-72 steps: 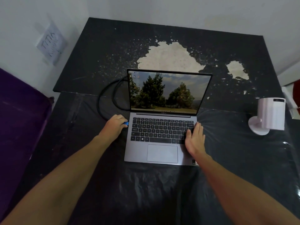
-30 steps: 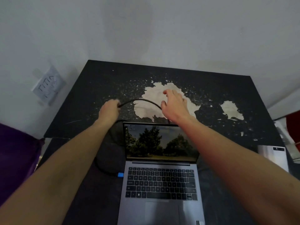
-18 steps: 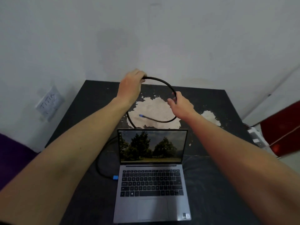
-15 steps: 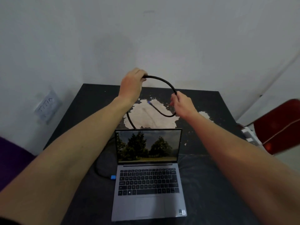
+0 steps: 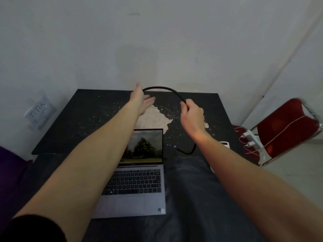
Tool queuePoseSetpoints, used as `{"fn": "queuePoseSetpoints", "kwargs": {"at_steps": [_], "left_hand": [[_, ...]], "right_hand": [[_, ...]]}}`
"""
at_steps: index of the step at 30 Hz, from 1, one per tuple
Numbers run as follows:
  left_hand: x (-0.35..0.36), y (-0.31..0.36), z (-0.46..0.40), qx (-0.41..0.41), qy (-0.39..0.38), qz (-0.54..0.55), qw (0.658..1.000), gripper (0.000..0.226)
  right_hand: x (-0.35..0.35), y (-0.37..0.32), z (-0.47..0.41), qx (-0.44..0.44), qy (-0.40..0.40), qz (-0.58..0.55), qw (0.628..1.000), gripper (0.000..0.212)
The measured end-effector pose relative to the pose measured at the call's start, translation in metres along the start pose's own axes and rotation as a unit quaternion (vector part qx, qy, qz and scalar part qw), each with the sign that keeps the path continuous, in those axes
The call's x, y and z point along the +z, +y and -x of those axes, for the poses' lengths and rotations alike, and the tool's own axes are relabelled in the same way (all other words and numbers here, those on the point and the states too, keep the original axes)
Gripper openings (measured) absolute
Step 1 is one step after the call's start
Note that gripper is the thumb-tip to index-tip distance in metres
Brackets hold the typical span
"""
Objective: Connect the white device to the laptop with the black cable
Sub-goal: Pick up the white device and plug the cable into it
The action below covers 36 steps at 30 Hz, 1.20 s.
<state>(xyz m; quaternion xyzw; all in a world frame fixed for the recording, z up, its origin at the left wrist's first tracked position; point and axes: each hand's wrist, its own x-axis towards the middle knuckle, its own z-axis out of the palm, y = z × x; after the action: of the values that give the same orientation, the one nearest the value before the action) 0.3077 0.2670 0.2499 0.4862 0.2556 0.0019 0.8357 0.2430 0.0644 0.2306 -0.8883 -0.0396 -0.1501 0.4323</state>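
A grey laptop (image 5: 139, 193) stands open on the black table (image 5: 87, 119), its screen lit with trees. The black cable (image 5: 162, 88) arches in the air above the table's far side. My right hand (image 5: 191, 114) is shut on it at the arch's right end, and the cable's loose end (image 5: 187, 151) curls below my right wrist. My left hand (image 5: 141, 101) is open with fingers spread, the cable running across it by the thumb. Only the top of the white device (image 5: 224, 144) shows, behind my right forearm.
A red chair (image 5: 286, 130) stands to the right of the table with a white charger and thin white wires (image 5: 250, 138) on it. A wall socket (image 5: 41, 113) is on the left wall. Something purple (image 5: 10, 165) lies at the left edge.
My left hand has opened its grip on the cable. My right hand has carried the cable to the right, and the loose end now hangs right of the laptop. The view has turned rightwards.
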Motion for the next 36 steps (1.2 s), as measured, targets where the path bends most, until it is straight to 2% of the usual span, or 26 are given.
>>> {"fn": "queuePoseSetpoints", "kwargs": {"at_steps": [2, 4, 8, 11, 14, 17, 20, 24, 27, 30, 31, 32, 34, 36], "left_hand": [[0.026, -0.010, 0.000, 0.013, 0.005, 0.020, 1.000, 0.036], [0.055, -0.028, 0.002, 0.009, 0.009, 0.017, 1.000, 0.023], [0.098, -0.063, 0.010, -0.042, 0.017, -0.043, 0.998, 0.024], [0.114, -0.098, 0.014, -0.097, -0.029, -0.129, 0.986, 0.022], [0.110, -0.134, 0.021, -0.166, -0.083, -0.194, 0.963, 0.018], [0.094, -0.167, 0.035, -0.194, -0.105, -0.308, 0.925, 0.017], [0.072, -0.190, 0.049, -0.159, -0.110, -0.416, 0.889, 0.017], [0.032, -0.200, 0.069, -0.104, -0.111, -0.479, 0.864, 0.039], [-0.003, -0.205, 0.087, -0.083, -0.142, -0.470, 0.867, 0.047], [-0.024, -0.212, 0.107, -0.068, -0.184, -0.447, 0.873, 0.042], [-0.027, -0.213, 0.111, -0.053, -0.187, -0.447, 0.873, 0.047], [-0.028, -0.215, 0.114, -0.035, -0.180, -0.450, 0.874, 0.054], [-0.028, -0.215, 0.121, -0.004, -0.163, -0.450, 0.878, 0.049], [-0.028, -0.212, 0.129, -0.014, -0.149, -0.410, 0.900, 0.032]], "right_hand": [[-0.003, 0.018, 0.013, 0.007, -0.024, -0.019, 1.000, 0.035], [-0.011, 0.041, 0.025, 0.031, -0.049, -0.056, 0.997, 0.035], [-0.015, 0.078, 0.055, 0.073, -0.096, -0.110, 0.987, 0.033], [-0.016, 0.106, 0.080, 0.068, -0.183, -0.122, 0.973, 0.028], [-0.013, 0.125, 0.107, 0.082, -0.295, -0.147, 0.941, 0.026], [-0.009, 0.139, 0.130, 0.098, -0.375, -0.135, 0.912, 0.024], [-0.006, 0.144, 0.151, 0.145, -0.400, -0.108, 0.898, 0.024], [-0.012, 0.138, 0.158, 0.178, -0.367, -0.053, 0.912, 0.022], [-0.015, 0.127, 0.164, 0.179, -0.384, -0.009, 0.906, 0.021], [-0.018, 0.111, 0.178, 0.164, -0.408, 0.033, 0.897, 0.014], [-0.018, 0.107, 0.183, 0.161, -0.415, 0.038, 0.895, 0.010], [-0.017, 0.103, 0.187, 0.156, -0.422, 0.041, 0.892, 0.015], [-0.014, 0.100, 0.198, 0.182, -0.436, 0.003, 0.881, 0.032], [-0.019, 0.099, 0.207, 0.266, -0.433, -0.113, 0.853, 0.036]]}}
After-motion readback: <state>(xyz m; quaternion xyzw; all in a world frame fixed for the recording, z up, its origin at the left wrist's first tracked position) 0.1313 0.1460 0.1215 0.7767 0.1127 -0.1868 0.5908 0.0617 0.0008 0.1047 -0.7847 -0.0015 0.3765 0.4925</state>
